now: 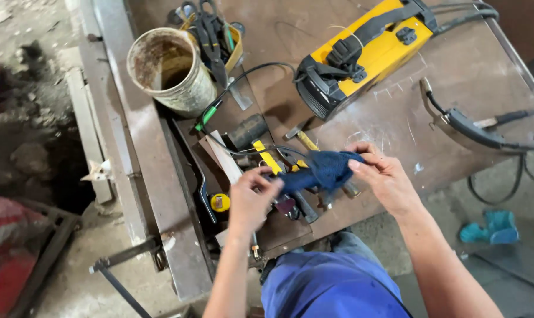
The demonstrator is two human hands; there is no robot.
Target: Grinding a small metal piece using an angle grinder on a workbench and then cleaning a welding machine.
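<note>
Both my hands hold a dark blue fabric glove [323, 171] above the front edge of a rusty metal workbench [455, 76]. My left hand [252, 200] pinches the glove's cuff end at the left. My right hand [382, 174] grips its other end at the right. Under the glove lie hand tools: a hammer [302, 140], a yellow-handled tool [267, 156] and a yellow tape measure [220, 202].
A yellow welding machine [364, 53] stands at the back of the bench, its cables trailing right to a welding torch [467, 126]. A dirty bucket [170, 68] and a box of scissors and pliers [211, 29] sit at the back left. Another blue glove [491, 228] lies on the floor at right.
</note>
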